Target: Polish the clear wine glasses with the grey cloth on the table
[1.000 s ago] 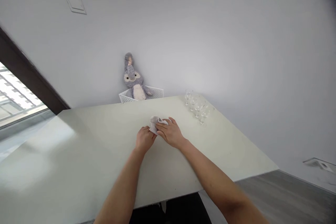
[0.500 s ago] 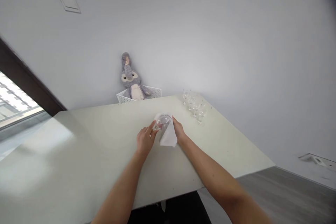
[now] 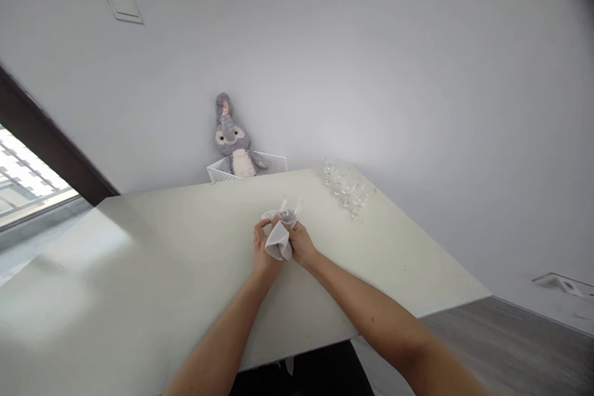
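A clear glass (image 3: 291,209) stands mouth up between my hands, over the middle of the table. My left hand (image 3: 266,249) is closed on a white cloth (image 3: 278,242), which hangs in a fold below the glass, with a part of it showing at the left. From the right, my right hand (image 3: 301,244) holds the lower part of the glass, its fingers closed. The cloth and fingers hide the glass's base.
Several clear stemmed glasses (image 3: 346,189) stand in a slanting row at the back right of the pale table (image 3: 185,272). Behind the table's back edge, a grey plush rabbit (image 3: 242,161) sits in a white basket (image 3: 277,164) against the wall.
The glass has turned from tilted to mouth up. The cloth has moved left, from my right hand's side to my left hand, and both hands have come closer together.
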Action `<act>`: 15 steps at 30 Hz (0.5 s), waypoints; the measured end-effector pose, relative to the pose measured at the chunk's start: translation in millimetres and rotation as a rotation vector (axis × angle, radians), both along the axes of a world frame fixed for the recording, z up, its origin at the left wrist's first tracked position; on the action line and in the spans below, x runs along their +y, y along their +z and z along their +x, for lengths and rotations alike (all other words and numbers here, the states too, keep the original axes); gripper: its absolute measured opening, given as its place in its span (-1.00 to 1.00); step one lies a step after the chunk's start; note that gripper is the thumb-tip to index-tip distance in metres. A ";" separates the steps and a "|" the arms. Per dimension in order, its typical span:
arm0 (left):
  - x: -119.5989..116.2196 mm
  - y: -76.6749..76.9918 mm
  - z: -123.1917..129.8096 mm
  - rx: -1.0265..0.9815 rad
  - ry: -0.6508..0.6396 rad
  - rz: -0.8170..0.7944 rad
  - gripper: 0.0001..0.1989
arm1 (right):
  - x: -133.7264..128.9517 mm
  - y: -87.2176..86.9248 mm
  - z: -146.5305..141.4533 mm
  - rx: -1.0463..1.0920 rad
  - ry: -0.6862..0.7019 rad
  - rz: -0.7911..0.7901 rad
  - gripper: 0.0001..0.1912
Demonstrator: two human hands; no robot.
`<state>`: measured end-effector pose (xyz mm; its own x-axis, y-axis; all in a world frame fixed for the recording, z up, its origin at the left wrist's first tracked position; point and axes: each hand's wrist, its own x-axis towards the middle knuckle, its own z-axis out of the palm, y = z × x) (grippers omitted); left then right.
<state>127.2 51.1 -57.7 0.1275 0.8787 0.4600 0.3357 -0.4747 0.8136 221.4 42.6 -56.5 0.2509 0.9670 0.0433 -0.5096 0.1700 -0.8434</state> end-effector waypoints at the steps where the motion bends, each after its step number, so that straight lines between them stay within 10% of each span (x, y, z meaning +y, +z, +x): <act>1: -1.1 3.1 -1.7 0.067 -0.008 0.041 -0.60 | 1.6 -0.1 4.3 -0.031 -0.042 -0.001 -0.66; 15: -4.0 22.7 -0.8 -0.372 -0.238 -0.255 -0.15 | -5.6 9.6 21.7 -1.335 -0.291 -0.138 -0.90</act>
